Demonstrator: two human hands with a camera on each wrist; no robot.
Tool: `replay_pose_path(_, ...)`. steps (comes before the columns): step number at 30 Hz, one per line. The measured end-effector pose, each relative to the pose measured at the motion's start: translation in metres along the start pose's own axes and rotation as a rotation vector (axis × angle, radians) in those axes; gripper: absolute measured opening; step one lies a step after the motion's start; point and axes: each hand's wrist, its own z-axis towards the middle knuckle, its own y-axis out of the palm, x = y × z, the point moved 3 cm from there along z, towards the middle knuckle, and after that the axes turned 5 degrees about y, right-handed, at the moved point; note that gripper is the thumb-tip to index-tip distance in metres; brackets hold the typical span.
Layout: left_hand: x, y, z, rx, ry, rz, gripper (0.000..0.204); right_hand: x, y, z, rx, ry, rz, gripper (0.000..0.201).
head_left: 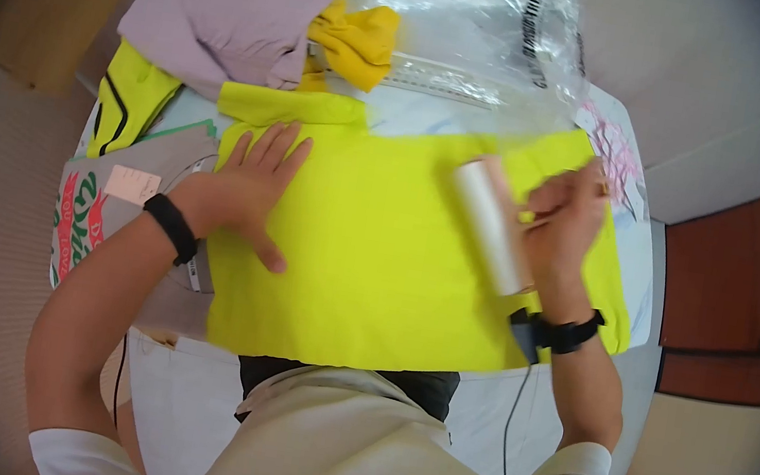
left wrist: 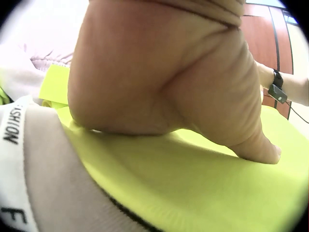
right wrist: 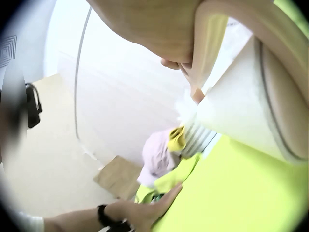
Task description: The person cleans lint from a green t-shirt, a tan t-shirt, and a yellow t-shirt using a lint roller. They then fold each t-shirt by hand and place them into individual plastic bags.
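A bright yellow-green garment [head_left: 367, 255] lies spread over the table. My left hand [head_left: 255, 184] rests on its left part, fingers spread and palm down; in the left wrist view the same hand [left wrist: 164, 77] presses the cloth [left wrist: 193, 183]. On the right, my right hand [head_left: 564, 221] grips a lint roller by its handle. The white roll [head_left: 492, 225] is tilted over the garment and blurred in the head view. The right wrist view shows the roll [right wrist: 246, 106] close to the cloth [right wrist: 231, 188]; whether they touch I cannot tell.
Mauve clothing [head_left: 238, 5] and a mustard cloth [head_left: 355, 42] are heaped at the back left. Clear plastic packaging [head_left: 471, 25] lies at the back. Pink scraps [head_left: 613, 154] sit at the back right. A grey printed garment [head_left: 126, 224] with a tag [head_left: 133, 185] lies at the left.
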Motion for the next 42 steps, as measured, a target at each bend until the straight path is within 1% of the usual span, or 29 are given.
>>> replay_pose_path(2, 0.004, -0.004, 0.002, -0.046, -0.036, 0.013, 0.168, 0.021, 0.016, -0.034, -0.094, -0.003, -0.191, 0.029)
replay_pose_path(3, 0.006, -0.006, 0.004, -0.063, -0.043, 0.020, 0.169, 0.034, 0.021, -0.048, -0.148, 0.168, 0.002, 0.030)
replay_pose_path(5, 0.006, -0.008, 0.004, -0.098, -0.070, 0.025, 0.169, 0.030, 0.025, -0.057, -0.150, 0.315, 0.247, 0.033)
replay_pose_path(8, 0.006, -0.006, 0.005, -0.108, -0.069, 0.045, 0.172, 0.024, -0.013, -0.022, 0.057, 0.195, 0.171, 0.034)
replay_pose_path(9, 0.005, -0.006, 0.005, -0.104, -0.072, 0.051, 0.172, 0.024, -0.037, -0.004, 0.077, 0.157, 0.198, 0.036)
replay_pose_path(10, 0.005, -0.006, 0.005, -0.100, -0.066, 0.049, 0.172, 0.020, -0.061, 0.013, 0.140, 0.149, 0.174, 0.040)
replay_pose_path(11, 0.004, -0.005, 0.005, -0.095, -0.063, 0.045, 0.172, 0.013, -0.082, 0.027, 0.242, 0.113, 0.144, 0.044)
replay_pose_path(12, 0.004, -0.005, 0.004, -0.091, -0.061, 0.040, 0.173, 0.009, -0.109, 0.044, 0.273, 0.093, 0.176, 0.042)
replay_pose_path(14, 0.004, -0.006, 0.004, -0.099, -0.068, 0.038, 0.175, -0.008, -0.150, 0.067, 0.347, -0.002, 0.166, 0.041)
replay_pose_path(15, 0.005, -0.006, 0.004, -0.102, -0.067, 0.040, 0.176, -0.015, -0.166, 0.075, 0.352, -0.033, 0.169, 0.038)
replay_pose_path(18, 0.010, -0.011, 0.004, -0.119, -0.080, 0.051, 0.172, -0.036, -0.190, 0.086, 0.388, -0.116, 0.133, 0.034)
replay_pose_path(20, 0.011, -0.012, 0.005, -0.132, -0.087, 0.047, 0.172, -0.049, -0.191, 0.087, 0.412, -0.160, 0.083, 0.033)
replay_pose_path(21, 0.012, -0.013, 0.005, -0.138, -0.091, 0.046, 0.172, -0.052, -0.190, 0.085, 0.355, -0.172, 0.089, 0.033)
replay_pose_path(23, 0.013, -0.015, 0.006, -0.137, -0.095, 0.053, 0.171, -0.053, -0.164, 0.066, 0.239, -0.190, 0.096, 0.033)
replay_pose_path(24, 0.014, -0.015, 0.006, -0.141, -0.095, 0.056, 0.170, -0.051, -0.138, 0.046, 0.215, -0.144, 0.124, 0.034)
replay_pose_path(26, 0.017, -0.016, 0.008, -0.156, -0.083, 0.086, 0.169, -0.032, -0.106, 0.010, 0.187, -0.052, 0.067, 0.035)
replay_pose_path(27, 0.019, -0.018, 0.009, -0.162, -0.075, 0.104, 0.169, -0.020, -0.101, -0.005, 0.178, -0.005, -0.018, 0.036)
replay_pose_path(29, 0.020, -0.019, 0.009, -0.168, -0.070, 0.100, 0.168, -0.015, -0.067, -0.043, 0.084, 0.211, 0.188, 0.037)
replay_pose_path(30, 0.019, -0.019, 0.009, -0.171, -0.075, 0.094, 0.168, -0.010, -0.074, -0.042, 0.064, 0.227, 0.203, 0.036)
replay_pose_path(33, 0.017, -0.018, 0.009, -0.163, -0.068, 0.088, 0.168, -0.019, -0.115, -0.015, 0.235, 0.087, 0.124, 0.036)
replay_pose_path(34, 0.017, -0.018, 0.009, -0.164, -0.068, 0.089, 0.168, -0.024, -0.139, 0.000, 0.266, 0.038, 0.128, 0.036)
replay_pose_path(35, 0.017, -0.018, 0.009, -0.163, -0.067, 0.089, 0.168, -0.032, -0.162, 0.013, 0.372, 0.001, 0.119, 0.036)
replay_pose_path(36, 0.018, -0.018, 0.009, -0.161, -0.067, 0.087, 0.168, -0.040, -0.187, 0.024, 0.413, -0.051, 0.104, 0.035)
replay_pose_path(37, 0.017, -0.018, 0.009, -0.156, -0.064, 0.095, 0.169, -0.046, -0.215, 0.035, 0.425, -0.114, 0.122, 0.036)
replay_pose_path(38, 0.017, -0.017, 0.009, -0.151, -0.063, 0.102, 0.169, -0.051, -0.242, 0.045, 0.429, -0.097, 0.128, 0.037)
replay_pose_path(42, 0.020, -0.019, 0.010, -0.168, -0.070, 0.122, 0.170, -0.075, -0.277, 0.056, 0.487, -0.217, -0.001, 0.039)
